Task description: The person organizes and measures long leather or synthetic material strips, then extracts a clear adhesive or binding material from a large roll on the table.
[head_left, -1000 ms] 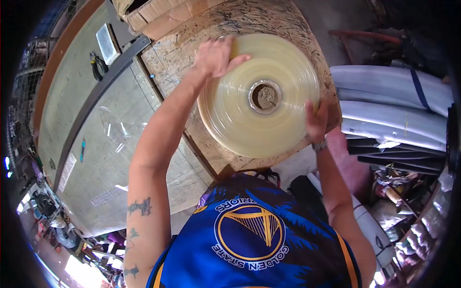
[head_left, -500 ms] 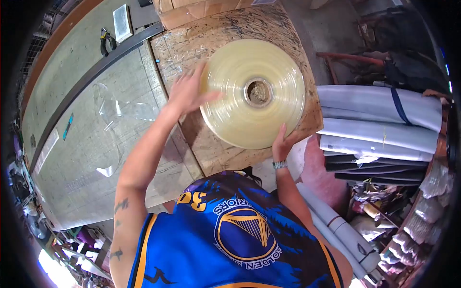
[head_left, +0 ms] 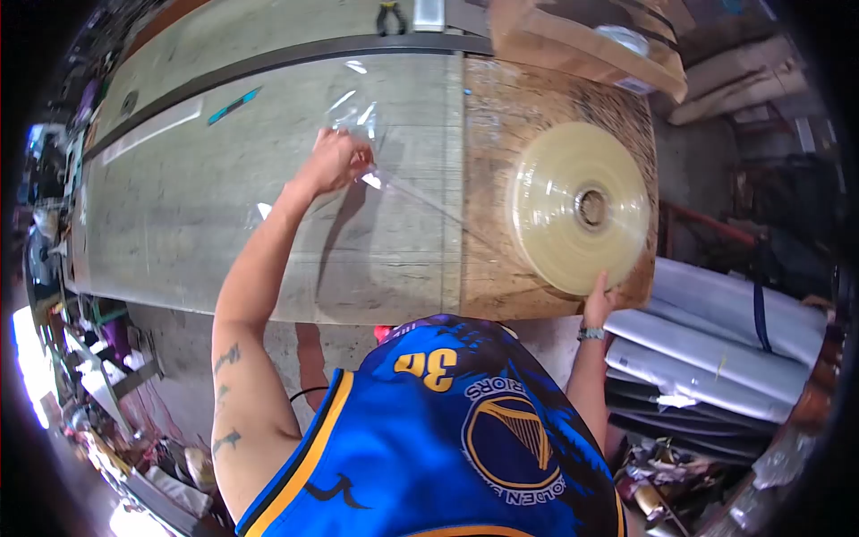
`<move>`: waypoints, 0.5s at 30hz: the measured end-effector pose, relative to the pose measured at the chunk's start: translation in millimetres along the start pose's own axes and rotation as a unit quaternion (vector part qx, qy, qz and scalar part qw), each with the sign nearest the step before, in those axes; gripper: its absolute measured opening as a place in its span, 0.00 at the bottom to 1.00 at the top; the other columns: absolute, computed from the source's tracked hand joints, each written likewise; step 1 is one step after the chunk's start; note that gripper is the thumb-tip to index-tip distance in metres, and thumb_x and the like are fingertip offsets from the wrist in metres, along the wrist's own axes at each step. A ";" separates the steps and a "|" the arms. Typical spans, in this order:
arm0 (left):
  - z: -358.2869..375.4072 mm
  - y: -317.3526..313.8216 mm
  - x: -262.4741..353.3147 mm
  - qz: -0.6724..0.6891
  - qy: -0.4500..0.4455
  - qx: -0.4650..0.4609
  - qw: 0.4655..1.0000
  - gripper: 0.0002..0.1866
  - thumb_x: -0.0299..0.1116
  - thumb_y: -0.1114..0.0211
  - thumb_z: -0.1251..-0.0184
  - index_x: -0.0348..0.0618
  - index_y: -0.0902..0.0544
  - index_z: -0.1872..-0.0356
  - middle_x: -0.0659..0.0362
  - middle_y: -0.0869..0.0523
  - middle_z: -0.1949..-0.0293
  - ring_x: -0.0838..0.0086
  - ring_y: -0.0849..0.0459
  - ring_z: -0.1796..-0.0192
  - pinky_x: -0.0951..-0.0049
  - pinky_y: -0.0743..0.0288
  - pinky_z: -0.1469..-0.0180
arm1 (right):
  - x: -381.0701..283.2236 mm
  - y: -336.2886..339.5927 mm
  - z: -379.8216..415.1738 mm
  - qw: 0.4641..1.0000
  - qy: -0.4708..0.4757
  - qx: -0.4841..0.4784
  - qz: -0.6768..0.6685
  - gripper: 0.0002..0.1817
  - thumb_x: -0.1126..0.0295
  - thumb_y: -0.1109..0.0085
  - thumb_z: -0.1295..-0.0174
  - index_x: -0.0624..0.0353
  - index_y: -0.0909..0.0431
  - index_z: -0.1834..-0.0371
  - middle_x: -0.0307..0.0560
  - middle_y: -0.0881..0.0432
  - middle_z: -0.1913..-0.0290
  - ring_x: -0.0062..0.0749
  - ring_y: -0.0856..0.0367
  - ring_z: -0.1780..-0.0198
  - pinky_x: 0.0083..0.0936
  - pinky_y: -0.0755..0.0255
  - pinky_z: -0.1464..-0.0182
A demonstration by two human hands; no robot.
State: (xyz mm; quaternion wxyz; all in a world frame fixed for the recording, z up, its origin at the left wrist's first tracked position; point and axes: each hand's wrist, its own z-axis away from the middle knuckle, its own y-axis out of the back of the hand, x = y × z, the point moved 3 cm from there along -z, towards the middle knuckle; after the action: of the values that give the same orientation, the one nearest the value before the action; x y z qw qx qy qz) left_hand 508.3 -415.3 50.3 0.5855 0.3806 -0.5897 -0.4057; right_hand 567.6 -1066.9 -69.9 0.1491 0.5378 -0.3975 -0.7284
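A large roll of clear, yellowish plastic film [head_left: 550, 192] lies flat on the wooden part of the table, its round core hole facing up. At the roll's near edge is my right hand [head_left: 599, 302], with fingers on the rim and the thumb side partly hidden. My left hand [head_left: 335, 163] is closed around the clear plastic strip [head_left: 413, 191], over the glass-like table surface. From that hand the strip runs right toward the roll. A loose shiny piece of clear film [head_left: 353, 112] shows just beyond my left fingers; where it ends is hard to see.
A dark metal bar [head_left: 277, 61] crosses the table's far side. Beyond it are pliers [head_left: 390, 18]; a teal cutter [head_left: 234, 106] lies on the near side. A cardboard box [head_left: 582, 40] stands behind the roll. Grey rolled sheets [head_left: 716, 349] are stacked at right.
My left hand has left the roll's side and moved left, now drawing a strip of film out. My right hand stays at the roll's near edge. The view has shifted left.
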 end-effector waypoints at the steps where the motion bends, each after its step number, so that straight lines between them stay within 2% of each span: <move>1: -1.3 7.5 -15.1 -0.053 -0.007 -0.012 0.999 0.07 0.31 0.29 0.44 0.53 0.09 0.64 0.60 0.10 0.67 0.62 0.16 0.49 0.58 0.33 0.38 | -30.7 13.1 15.5 0.999 0.012 -0.032 -0.040 0.44 0.46 0.40 0.25 0.75 0.39 0.22 0.70 0.35 0.22 0.55 0.38 0.20 0.40 0.46 0.19; 2: -3.7 12.2 -27.0 -0.104 -0.017 -0.024 0.994 0.06 0.31 0.29 0.44 0.54 0.09 0.65 0.60 0.10 0.67 0.62 0.16 0.49 0.59 0.33 0.38 | -47.4 21.1 25.4 0.995 0.022 -0.060 -0.080 0.43 0.47 0.40 0.25 0.75 0.39 0.22 0.69 0.35 0.22 0.54 0.37 0.21 0.40 0.45 0.20; 5: -4.1 22.9 -65.5 -0.166 -0.001 -0.043 0.985 0.04 0.30 0.31 0.41 0.53 0.10 0.67 0.60 0.10 0.65 0.63 0.17 0.46 0.58 0.35 0.35 | -29.8 20.1 26.2 0.993 0.081 -0.043 -0.074 0.43 0.51 0.40 0.24 0.74 0.42 0.20 0.65 0.29 0.25 0.49 0.29 0.26 0.37 0.37 0.25; 6: -0.1 28.1 -76.3 -0.175 -0.002 -0.028 0.984 0.04 0.29 0.31 0.42 0.53 0.11 0.68 0.59 0.11 0.64 0.63 0.17 0.47 0.57 0.34 0.34 | -29.7 23.6 26.6 0.976 0.036 -0.107 -0.188 0.45 0.52 0.39 0.24 0.73 0.48 0.18 0.60 0.25 0.29 0.43 0.22 0.32 0.34 0.30 0.31; 9: 17.4 47.9 -107.0 -0.174 0.079 -0.055 0.980 0.04 0.29 0.34 0.42 0.52 0.13 0.70 0.57 0.09 0.63 0.60 0.16 0.45 0.56 0.30 0.40 | -10.1 44.6 2.7 0.995 0.029 -0.075 -0.052 0.45 0.53 0.39 0.24 0.72 0.50 0.17 0.59 0.24 0.32 0.39 0.20 0.36 0.31 0.27 0.35; 11: 28.2 63.1 -126.9 -0.111 0.165 -0.120 0.973 0.07 0.25 0.36 0.43 0.49 0.13 0.67 0.55 0.10 0.58 0.55 0.16 0.42 0.51 0.26 0.43 | -15.5 56.0 -10.5 0.994 0.057 -0.052 -0.072 0.45 0.54 0.38 0.24 0.72 0.50 0.18 0.62 0.26 0.30 0.39 0.20 0.36 0.32 0.26 0.35; 13: 50.0 66.6 -163.6 -0.054 0.162 -0.084 0.982 0.15 0.23 0.36 0.44 0.48 0.12 0.56 0.50 0.10 0.52 0.51 0.16 0.40 0.50 0.23 0.42 | -28.7 66.6 -30.5 0.989 0.086 -0.036 -0.116 0.45 0.53 0.38 0.24 0.73 0.50 0.18 0.63 0.26 0.29 0.41 0.20 0.35 0.32 0.26 0.34; 15: 62.0 73.2 -177.0 -0.069 0.150 -0.036 0.986 0.25 0.24 0.33 0.45 0.46 0.15 0.42 0.46 0.12 0.45 0.49 0.16 0.38 0.56 0.24 0.34 | -38.2 71.5 -64.7 0.973 0.156 -0.073 -0.157 0.46 0.53 0.37 0.25 0.73 0.49 0.18 0.65 0.29 0.27 0.43 0.20 0.34 0.33 0.27 0.32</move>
State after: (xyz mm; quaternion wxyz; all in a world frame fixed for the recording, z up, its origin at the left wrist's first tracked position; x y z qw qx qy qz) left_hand 452.7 -221.9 51.3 0.6514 0.4554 -0.4524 -0.4044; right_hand 625.3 -1115.1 1.5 0.1317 0.6879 -0.2257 -0.6771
